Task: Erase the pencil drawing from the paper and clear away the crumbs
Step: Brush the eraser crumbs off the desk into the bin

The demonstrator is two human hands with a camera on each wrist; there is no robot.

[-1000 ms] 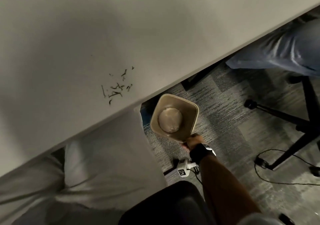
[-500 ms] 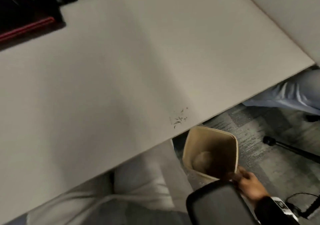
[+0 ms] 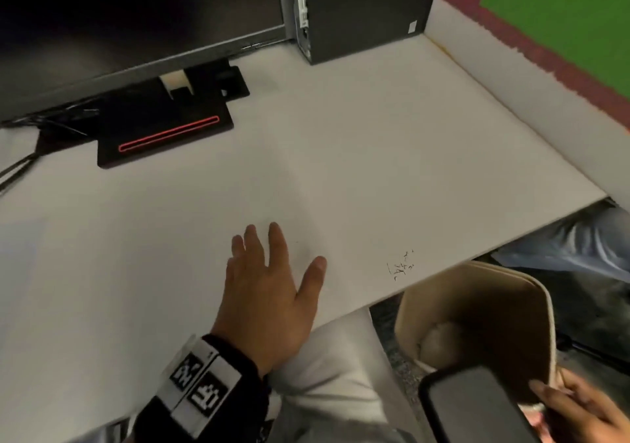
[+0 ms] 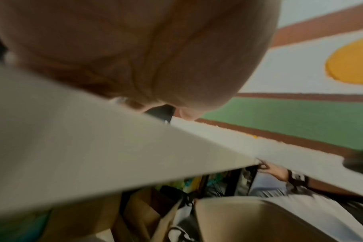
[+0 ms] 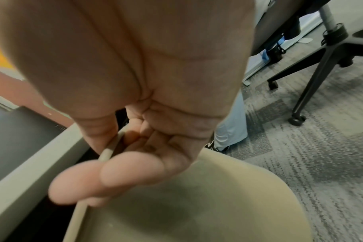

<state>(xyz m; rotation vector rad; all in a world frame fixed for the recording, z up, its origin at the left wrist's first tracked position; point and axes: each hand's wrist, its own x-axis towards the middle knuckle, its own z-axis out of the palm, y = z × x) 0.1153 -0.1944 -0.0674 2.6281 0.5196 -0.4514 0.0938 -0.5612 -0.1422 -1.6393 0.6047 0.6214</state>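
A small patch of dark eraser crumbs [image 3: 402, 265] lies on the white desk [image 3: 341, 170] close to its front edge. My left hand [image 3: 272, 272] is spread flat, palm down, over the desk left of the crumbs, fingers straight. Below the desk edge, right under the crumbs, a beige waste bin [image 3: 477, 306] is held tilted toward me. My right hand [image 3: 579, 405] grips the bin's rim [image 5: 112, 145] between thumb and fingers. A pale crumpled wad [image 3: 439, 340] lies inside the bin. No paper sheet shows apart from the desk surface.
A monitor [image 3: 136, 16] on a black stand with a red stripe [image 3: 163, 136] sits at the back left, and a black computer tower [image 3: 364, 10] at the back. A black armrest [image 3: 477, 408] is near the bin. Another person's legs [image 3: 579, 238] are under the desk at the right.
The view has swung up from the floor to the desk. My left hand has come into view over the desk. The bin has risen and tilted beneath the desk edge under the crumbs.
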